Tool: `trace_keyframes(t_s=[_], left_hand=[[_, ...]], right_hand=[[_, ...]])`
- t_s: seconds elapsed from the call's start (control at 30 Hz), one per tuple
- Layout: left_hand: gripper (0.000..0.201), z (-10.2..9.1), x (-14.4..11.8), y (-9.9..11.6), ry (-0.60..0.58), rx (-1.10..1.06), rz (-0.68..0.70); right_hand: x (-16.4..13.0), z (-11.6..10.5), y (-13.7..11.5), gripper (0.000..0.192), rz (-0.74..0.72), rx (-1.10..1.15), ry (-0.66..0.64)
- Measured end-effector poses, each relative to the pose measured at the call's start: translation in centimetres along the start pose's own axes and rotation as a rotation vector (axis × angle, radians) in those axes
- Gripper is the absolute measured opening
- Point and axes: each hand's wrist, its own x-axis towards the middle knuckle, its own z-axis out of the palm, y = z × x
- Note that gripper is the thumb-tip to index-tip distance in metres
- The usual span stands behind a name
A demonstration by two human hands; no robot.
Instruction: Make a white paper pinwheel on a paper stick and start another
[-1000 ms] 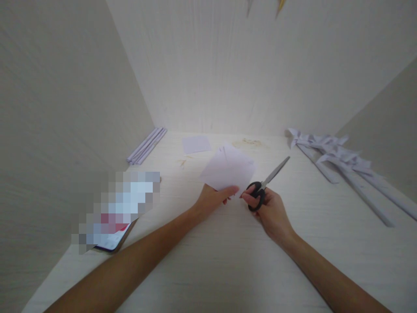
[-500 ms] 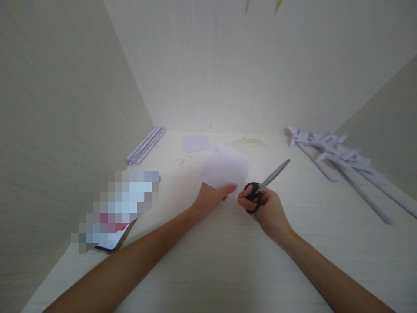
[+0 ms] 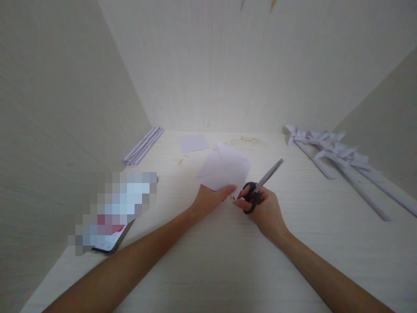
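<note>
Pale bench [image 3: 228, 261] between cream walls; left hand [image 3: 210, 200] pinching folded white paper [image 3: 224, 169] at near corner, right hand [image 3: 265, 208] closed through scissors [image 3: 260, 184] handles, blades shut beside paper; best kept taut, fingers clear of cut line.

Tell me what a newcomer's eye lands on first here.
At the middle of the pale table, the left hand grips a white sheet of paper, and the right hand holds black-handled scissors beside it. Folded paper strips lie at the far right.
</note>
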Motion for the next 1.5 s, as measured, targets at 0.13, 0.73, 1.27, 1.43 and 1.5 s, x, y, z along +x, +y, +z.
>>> trace_keyframes(t_s=[0.13,0.73,1.27,1.43,1.5], left_hand=[[0.019,-0.04,-0.12,0.17,0.003,0.014,0.009],[0.022,0.00,-0.38,0.19,-0.001,0.043,0.002],[0.020,0.07,-0.45,0.20,-0.096,0.012,-0.018],[0.017,0.15,-0.36,0.36,-0.122,-0.015,-0.066],[0.016,0.14,-0.28,0.40,-0.126,-0.019,-0.092]], right_hand=[[-0.09,0.01,-0.04,0.028,0.006,0.031,0.015],[0.06,0.08,0.03,0.027,0.020,0.070,0.052],[0.19,-0.10,0.54,0.026,0.021,0.083,0.062],[0.19,-0.23,0.62,0.025,0.015,0.073,0.062],[0.22,-0.29,0.69,0.024,0.009,0.059,0.055]])
